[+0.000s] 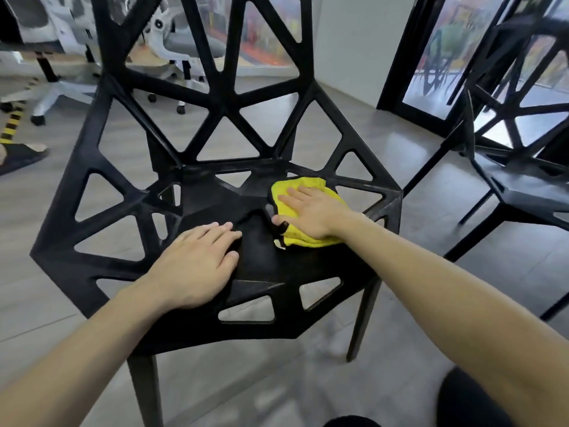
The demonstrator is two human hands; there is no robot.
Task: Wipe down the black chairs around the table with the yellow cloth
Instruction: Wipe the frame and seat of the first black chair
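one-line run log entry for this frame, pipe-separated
phase: wiping seat | right hand: flat on yellow cloth | left hand: flat on black chair seat, bracing | second chair: right, untouched

A black chair (pixel 215 167) fills the middle of the view. The right hand (pixel 311 211) presses flat on a yellow cloth (pixel 303 186) at the seat's 2 o'clock. The left hand (pixel 197 254) rests flat on the seat at 8 o'clock. A second chair (pixel 523 186) stands at 3 o'clock, an office chair (pixel 181 47) at 11.
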